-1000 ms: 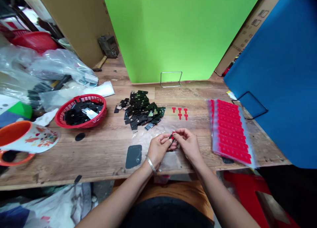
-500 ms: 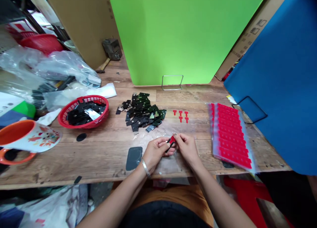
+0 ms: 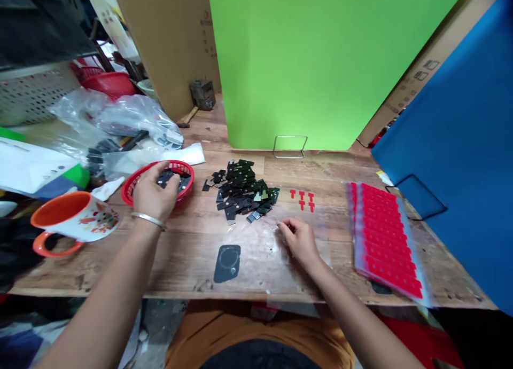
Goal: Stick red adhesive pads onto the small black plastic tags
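My left hand (image 3: pixel 154 193), with a bracelet at its wrist, is over the red basket (image 3: pixel 189 190). Its fingers are spread and nothing shows in them. Inside the basket lie small black flat parts (image 3: pixel 176 178). My right hand (image 3: pixel 300 240) is low over the table with thumb and forefinger pinched together; what they hold, if anything, is too small to make out. Just beyond it is a pile of black flat parts (image 3: pixel 244 190), some with pale metal ends. Several red T-shaped pieces (image 3: pixel 302 196) lie to the right of the pile.
Sheets of red pieces (image 3: pixel 387 241) lie at the right. An orange and white mug (image 3: pixel 94 219) stands at the left, before plastic bags (image 3: pixel 132 115). Green (image 3: pixel 296 64) and blue (image 3: pixel 449 144) boards rise behind. A dark patch (image 3: pixel 227 263) marks the table's near part.
My left hand has left my right hand and moved left to the basket. The red and black piece between my hands no longer shows. The view has shifted slightly left.
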Demonstrator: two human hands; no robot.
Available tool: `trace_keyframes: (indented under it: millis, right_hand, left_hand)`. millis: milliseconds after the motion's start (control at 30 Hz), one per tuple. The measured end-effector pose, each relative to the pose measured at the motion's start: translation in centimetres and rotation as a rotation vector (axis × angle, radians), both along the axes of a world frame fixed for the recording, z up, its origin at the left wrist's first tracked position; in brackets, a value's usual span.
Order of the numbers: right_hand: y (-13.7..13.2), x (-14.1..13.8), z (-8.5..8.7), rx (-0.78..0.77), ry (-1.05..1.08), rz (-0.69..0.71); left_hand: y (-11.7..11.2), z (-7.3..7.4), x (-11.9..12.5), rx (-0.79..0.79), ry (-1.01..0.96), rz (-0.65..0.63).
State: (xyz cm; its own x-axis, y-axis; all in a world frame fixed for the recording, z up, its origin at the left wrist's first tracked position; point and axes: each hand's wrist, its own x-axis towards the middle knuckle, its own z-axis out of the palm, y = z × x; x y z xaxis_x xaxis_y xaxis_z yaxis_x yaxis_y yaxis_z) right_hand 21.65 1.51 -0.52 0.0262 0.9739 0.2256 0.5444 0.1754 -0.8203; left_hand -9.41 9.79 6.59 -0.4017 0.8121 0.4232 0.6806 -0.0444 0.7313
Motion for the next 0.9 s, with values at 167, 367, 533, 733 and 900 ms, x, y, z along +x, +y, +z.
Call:
trace_keyframes:
  millis: [167, 367, 533, 733, 900]
  right_hand:
    - [2.0, -1.8, 0.2, 0.153, -0.226, 0.063]
    - [3.8, -2.9, -0.1, 0.218, -0.508, 0.110]
    - [3.5, -2.8, 0.0, 0.259, -0.551, 0.170]
    - [1.4, -3.3, 1.6, 0.201, 0.053, 0.088]
    - [0.3, -3.3, 2.2, -0.291, 0.618, -0.030]
  left_hand:
    - [-3.8, -2.5, 4.6, -0.092, -0.133, -0.307]
    - [-8.0, -5.3, 9.9, -0.289, -0.480, -0.508]
    - [-8.6, -5.7, 10.0, -0.343, -0.492, -0.568]
    - [-8.4, -5.2, 10.5, -0.315, -0.699, -0.536]
    - [-8.4, -4.4, 12.3, -0.459, -0.891, -0.635]
